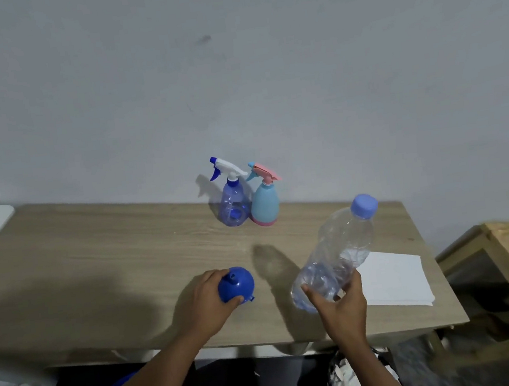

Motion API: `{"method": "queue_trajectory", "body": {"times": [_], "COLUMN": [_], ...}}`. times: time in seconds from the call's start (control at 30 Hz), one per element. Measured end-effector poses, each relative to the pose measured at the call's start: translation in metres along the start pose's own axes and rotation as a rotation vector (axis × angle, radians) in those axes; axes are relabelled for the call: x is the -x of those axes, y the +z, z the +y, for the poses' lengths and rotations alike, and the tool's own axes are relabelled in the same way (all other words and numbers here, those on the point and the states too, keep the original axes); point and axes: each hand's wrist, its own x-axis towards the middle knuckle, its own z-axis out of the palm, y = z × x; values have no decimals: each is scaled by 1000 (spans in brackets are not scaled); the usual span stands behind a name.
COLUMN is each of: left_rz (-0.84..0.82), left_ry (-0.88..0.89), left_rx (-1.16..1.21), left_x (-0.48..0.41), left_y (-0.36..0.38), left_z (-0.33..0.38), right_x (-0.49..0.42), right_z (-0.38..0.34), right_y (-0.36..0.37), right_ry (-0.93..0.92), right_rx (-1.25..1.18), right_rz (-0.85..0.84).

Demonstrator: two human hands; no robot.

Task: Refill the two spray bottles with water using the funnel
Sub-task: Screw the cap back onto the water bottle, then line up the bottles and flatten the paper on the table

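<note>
I've my left hand [206, 295] closed round the funnel [236, 285] and my right [341, 302] gripping the capped bottle [333, 253], both ready for the still-closed sprayers [249, 198].

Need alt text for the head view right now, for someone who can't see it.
A person's left hand grips a blue funnel and the right hand holds a capped clear water bottle tilted over a wooden table. Two spray bottles, translucent blue and light blue with pink, stand capped by the wall; white paper lies at right.
</note>
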Motion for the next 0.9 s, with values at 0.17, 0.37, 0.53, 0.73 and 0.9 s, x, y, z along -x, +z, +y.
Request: {"method": "queue_trajectory", "body": {"times": [0.17, 0.37, 0.53, 0.73, 0.9], "left_rz": [-17, 13, -10, -23, 8], "left_ry": [54, 84, 85, 43, 10], "left_rx": [-23, -144, -199, -236, -205], "left_x": [-61, -139, -185, -215, -229], "left_y": [24, 74, 117, 142, 155], "left_z": [67, 115, 138, 131, 123], "right_x": [-71, -176, -238, -267, -276], "right_z": [-4, -2, 6, 23, 29], "right_y": [-17, -21, -21, -18, -12], "right_ry": [-33, -74, -102, -107, -110], "right_rx": [-39, -22, 52, 61, 25], "right_rz": [-32, -64, -80, -119, -144]}}
